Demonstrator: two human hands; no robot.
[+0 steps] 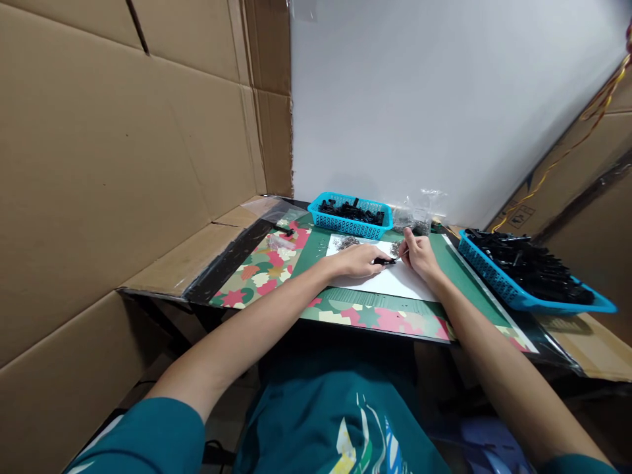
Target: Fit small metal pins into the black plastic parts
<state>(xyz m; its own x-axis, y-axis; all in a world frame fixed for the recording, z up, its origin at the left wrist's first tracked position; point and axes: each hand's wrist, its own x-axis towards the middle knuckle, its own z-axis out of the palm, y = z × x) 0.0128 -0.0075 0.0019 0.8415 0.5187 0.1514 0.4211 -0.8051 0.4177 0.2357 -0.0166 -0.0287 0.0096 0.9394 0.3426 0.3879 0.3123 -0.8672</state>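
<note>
My left hand [363, 261] is closed on a small black plastic part [384, 261], holding it low over a white sheet [375, 281]. Opposite it, my right hand [419, 255] pinches a thin tool [402, 255] whose tip is by the black part. The tool is too small to name exactly. A heap of tiny metal-looking pieces [347, 243] lies on the sheet behind my left hand. Beside my right hand's fingers is a second small heap [395, 247], partly covered by them.
A blue basket [363, 229] of black parts stands at the back. Another blue basket [518, 303] on the right is piled with black pieces. Clear plastic bags [419, 217] sit by the white wall. A patterned green mat [306, 253] covers the table; cardboard [148, 131] rises on the left.
</note>
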